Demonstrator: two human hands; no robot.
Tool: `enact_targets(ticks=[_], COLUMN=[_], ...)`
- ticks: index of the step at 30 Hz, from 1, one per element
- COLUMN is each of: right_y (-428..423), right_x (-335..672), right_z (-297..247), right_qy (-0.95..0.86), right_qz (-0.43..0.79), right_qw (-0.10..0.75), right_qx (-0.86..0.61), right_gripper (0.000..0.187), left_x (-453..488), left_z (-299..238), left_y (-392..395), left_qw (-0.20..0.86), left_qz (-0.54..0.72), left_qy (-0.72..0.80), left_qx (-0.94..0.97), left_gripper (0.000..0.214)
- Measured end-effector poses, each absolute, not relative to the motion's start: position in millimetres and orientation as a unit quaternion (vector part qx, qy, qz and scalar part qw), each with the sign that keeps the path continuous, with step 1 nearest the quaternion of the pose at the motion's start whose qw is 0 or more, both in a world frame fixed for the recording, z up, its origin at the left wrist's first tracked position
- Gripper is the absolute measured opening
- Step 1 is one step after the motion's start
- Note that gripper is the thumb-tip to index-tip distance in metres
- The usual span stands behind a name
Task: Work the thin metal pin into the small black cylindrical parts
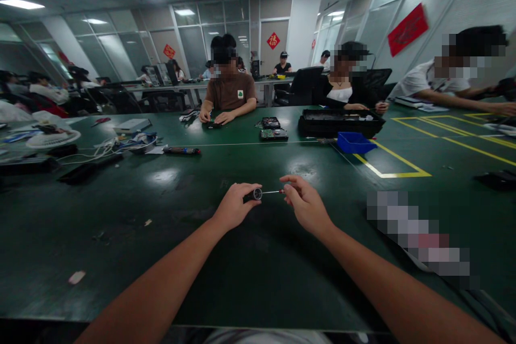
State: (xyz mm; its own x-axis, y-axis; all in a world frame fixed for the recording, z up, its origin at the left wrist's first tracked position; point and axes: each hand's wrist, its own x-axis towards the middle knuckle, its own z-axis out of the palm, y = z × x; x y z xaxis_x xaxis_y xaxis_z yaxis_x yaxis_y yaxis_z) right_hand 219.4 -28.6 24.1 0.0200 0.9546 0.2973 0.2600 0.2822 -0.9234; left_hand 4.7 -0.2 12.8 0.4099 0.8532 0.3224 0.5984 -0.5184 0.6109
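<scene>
Over the near middle of the green table, my left hand is closed around a small black cylindrical part. Its round, light-rimmed end faces me, while the rest is hidden in the fingers. From the other side, my right hand pinches a thin screwdriver by its small red end. The metal shaft lies nearly level, and its tip meets or overlaps the edge of the black part; whether it is inside cannot be made out.
Ahead on the table are opened hard drives, a black casing and a blue bin. Cables and a white fan-like grille lie left. A blurred-out item lies right. Several people sit opposite.
</scene>
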Motion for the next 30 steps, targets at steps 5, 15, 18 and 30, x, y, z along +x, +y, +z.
enact_targets(ticks=[5,15,18,30], right_y=[-29.0,-25.6,-20.4,-18.3], right_x=[219.0,214.6,216.6,217.9], right_z=[25.8,19.1,18.6,13.6], right_qy=[-0.617,-0.517,-0.446,-0.439], right_qz=[0.351,0.384,0.456,0.432], right_qw=[0.5,0.604,0.629,0.636], right_qx=[-0.496,-0.47,-0.445,-0.464], right_gripper=[0.021,0.02,0.025,0.029], left_x=[3.9,6.1,6.4,7.5], left_z=[10.9,13.2,15.0,13.0], left_y=[0.8,-2.5,-3.7,-4.2], left_qw=[0.201,0.2,0.199,0.192], left_qz=[0.311,0.308,0.3,0.281], left_qy=[0.441,0.451,0.414,0.418], left_qx=[0.818,0.813,0.836,0.842], left_gripper=[0.037,0.04,0.041,0.041])
